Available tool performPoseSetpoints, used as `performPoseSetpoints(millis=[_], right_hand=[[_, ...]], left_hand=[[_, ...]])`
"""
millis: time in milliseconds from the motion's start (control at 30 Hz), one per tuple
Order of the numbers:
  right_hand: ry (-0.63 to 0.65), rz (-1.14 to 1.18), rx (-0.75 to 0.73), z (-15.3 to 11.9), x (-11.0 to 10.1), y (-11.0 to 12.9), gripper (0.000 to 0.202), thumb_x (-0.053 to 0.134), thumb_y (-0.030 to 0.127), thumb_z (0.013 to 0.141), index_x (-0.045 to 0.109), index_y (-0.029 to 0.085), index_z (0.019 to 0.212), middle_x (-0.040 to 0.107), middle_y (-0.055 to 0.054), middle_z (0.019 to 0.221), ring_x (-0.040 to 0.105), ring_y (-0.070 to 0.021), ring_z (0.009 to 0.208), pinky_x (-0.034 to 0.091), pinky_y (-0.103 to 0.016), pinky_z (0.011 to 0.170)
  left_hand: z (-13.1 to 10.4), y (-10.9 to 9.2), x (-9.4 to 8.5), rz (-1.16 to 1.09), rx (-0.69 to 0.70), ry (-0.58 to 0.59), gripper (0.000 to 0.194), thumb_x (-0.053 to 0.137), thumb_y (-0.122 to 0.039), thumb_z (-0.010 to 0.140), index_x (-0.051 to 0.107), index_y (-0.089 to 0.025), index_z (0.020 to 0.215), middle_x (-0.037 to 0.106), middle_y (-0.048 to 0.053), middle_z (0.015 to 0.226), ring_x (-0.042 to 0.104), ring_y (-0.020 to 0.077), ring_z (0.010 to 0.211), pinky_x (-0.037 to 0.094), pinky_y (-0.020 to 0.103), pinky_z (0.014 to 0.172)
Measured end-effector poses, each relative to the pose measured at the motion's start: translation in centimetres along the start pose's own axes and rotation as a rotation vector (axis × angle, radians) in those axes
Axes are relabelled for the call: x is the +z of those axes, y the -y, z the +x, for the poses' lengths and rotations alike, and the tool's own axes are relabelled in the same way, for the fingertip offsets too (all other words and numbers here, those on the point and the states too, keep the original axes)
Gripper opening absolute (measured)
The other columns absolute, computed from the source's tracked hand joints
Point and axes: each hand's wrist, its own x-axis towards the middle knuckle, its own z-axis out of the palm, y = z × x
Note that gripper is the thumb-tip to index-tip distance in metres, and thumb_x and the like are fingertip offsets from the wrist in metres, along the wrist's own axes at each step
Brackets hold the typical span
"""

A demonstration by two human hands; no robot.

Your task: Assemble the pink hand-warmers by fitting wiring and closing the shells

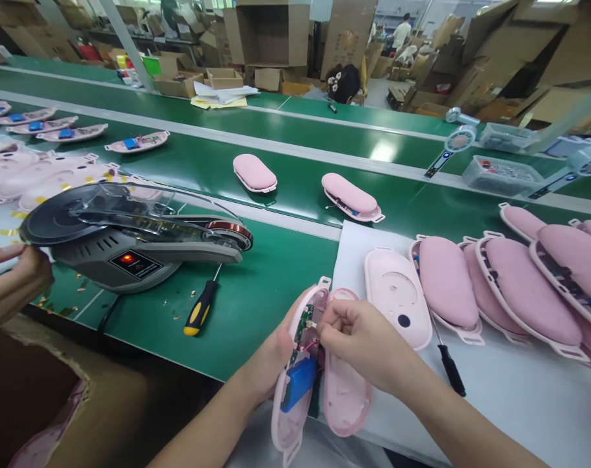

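My left hand (270, 361) is wrapped round the outer side of an open pink shell (288, 432), which is tilted on its edge. Inside the shell show a green circuit board (302, 325), a blue battery (299, 383) and thin red wires. The fingers of my right hand (346, 328) are pinched at the board's right side, over the top of a second pink shell half (346, 396); what lies between the fingertips is too small to name. A pink shell piece with a dark round hole (397, 299) lies just right of my hands on white sheeting.
A grey machine with a red light (144, 250) stands at the left, beside another person's hand (19, 279). Near it lies a yellow-black screwdriver (202, 309). A black screwdriver (451, 370) and several pink cases (446, 279) are at the right.
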Motion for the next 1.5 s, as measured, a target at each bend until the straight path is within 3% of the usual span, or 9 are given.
performPoseSetpoints(millis=[200, 367, 733, 933, 1000, 1133, 1233, 1367, 1500], right_hand=[[-0.003, -0.026, -0.024, 0.0, 0.0, -0.2, 0.012, 0.047, 0.016, 0.065, 0.042, 0.021, 0.056, 0.045, 0.005, 0.056, 0.038, -0.0102, 0.054, 0.028, -0.024, 0.048], [0.032, -0.01, -0.038, 0.5, 0.0, -0.2, 0.012, 0.046, 0.015, 0.066, 0.042, 0.021, 0.056, 0.043, 0.006, 0.055, 0.038, -0.0094, 0.053, 0.027, -0.022, 0.047], [0.056, 0.015, -0.076, -0.2, -0.4, 0.0, 0.017, 0.047, 0.009, 0.071, 0.043, 0.02, 0.058, 0.042, 0.008, 0.054, 0.035, -0.0077, 0.051, 0.026, -0.021, 0.046], [0.171, 0.124, -0.11, -0.2, -1.4, -1.7, 0.011, 0.052, 0.022, 0.081, 0.063, 0.02, 0.084, 0.06, 0.003, 0.071, 0.051, -0.01, 0.061, 0.039, -0.02, 0.052], [0.108, 0.078, -0.21, -0.1, -1.5, -2.5, 0.021, 0.053, 0.018, 0.08, 0.066, 0.023, 0.095, 0.067, 0.001, 0.08, 0.057, -0.0118, 0.064, 0.043, -0.022, 0.056], [-0.16, -0.03, -0.419, 0.0, -1.0, -3.5, 0.028, 0.043, 0.017, 0.084, 0.07, 0.022, 0.086, 0.074, -0.003, 0.088, 0.065, -0.0167, 0.078, 0.049, -0.029, 0.071], [-0.223, -0.036, -0.454, -0.3, -1.0, -3.3, 0.028, 0.043, 0.021, 0.085, 0.07, 0.021, 0.088, 0.073, -0.005, 0.088, 0.066, -0.0183, 0.083, 0.049, -0.029, 0.072], [0.017, 0.009, -0.327, -0.6, -1.8, -2.1, 0.017, 0.051, 0.023, 0.085, 0.067, 0.021, 0.079, 0.06, 0.002, 0.061, 0.057, -0.0125, 0.055, 0.042, -0.024, 0.054], [0.306, 0.246, -0.16, 0.1, -2.3, -1.7, 0.012, 0.055, 0.027, 0.083, 0.061, 0.019, 0.076, 0.059, 0.002, 0.066, 0.057, -0.01, 0.055, 0.04, -0.021, 0.052]], left_hand=[[-0.2, 0.5, 0.1, 0.114, 0.032, 0.034, 0.097, 0.058, -0.076, 0.06, 0.048, -0.019, 0.138, 0.072, 0.014, 0.106, 0.063, 0.0333, 0.105, 0.048, 0.042, 0.091], [0.0, 0.2, 0.6, 0.15, 0.079, 0.055, 0.097, 0.054, -0.078, 0.062, 0.046, -0.02, 0.139, 0.067, 0.015, 0.117, 0.06, 0.0348, 0.112, 0.045, 0.045, 0.097], [-0.8, -0.6, 0.5, 0.487, 0.132, 0.064, 0.1, 0.052, -0.076, 0.069, 0.022, -0.025, 0.15, 0.024, 0.006, 0.158, 0.019, 0.0341, 0.144, 0.012, 0.042, 0.119], [0.5, -0.6, 0.9, 0.227, 0.052, 0.1, 0.09, 0.055, -0.071, 0.071, 0.032, -0.026, 0.146, 0.046, 0.011, 0.146, 0.037, 0.0382, 0.136, 0.028, 0.05, 0.112], [0.9, -0.7, 0.8, 0.176, 0.05, 0.111, 0.087, 0.056, -0.069, 0.072, 0.037, -0.025, 0.144, 0.048, 0.011, 0.144, 0.038, 0.0377, 0.135, 0.029, 0.05, 0.112], [0.9, -0.6, 0.4, 0.141, 0.042, 0.088, 0.083, 0.059, -0.065, 0.073, 0.04, -0.023, 0.142, 0.05, 0.011, 0.142, 0.038, 0.0356, 0.135, 0.027, 0.046, 0.113], [0.8, -0.5, 0.3, 0.087, 0.006, 0.058, 0.079, 0.058, -0.065, 0.076, 0.045, -0.02, 0.14, 0.056, 0.013, 0.136, 0.043, 0.0355, 0.132, 0.029, 0.049, 0.111], [0.7, -0.4, 0.5, 0.061, -0.012, 0.085, 0.078, 0.06, -0.065, 0.074, 0.05, -0.018, 0.135, 0.062, 0.014, 0.128, 0.05, 0.0351, 0.125, 0.034, 0.048, 0.107], [0.7, -0.5, 0.7, 0.039, -0.018, 0.088, 0.077, 0.06, -0.066, 0.074, 0.053, -0.014, 0.131, 0.066, 0.016, 0.12, 0.056, 0.0347, 0.119, 0.037, 0.047, 0.105]])
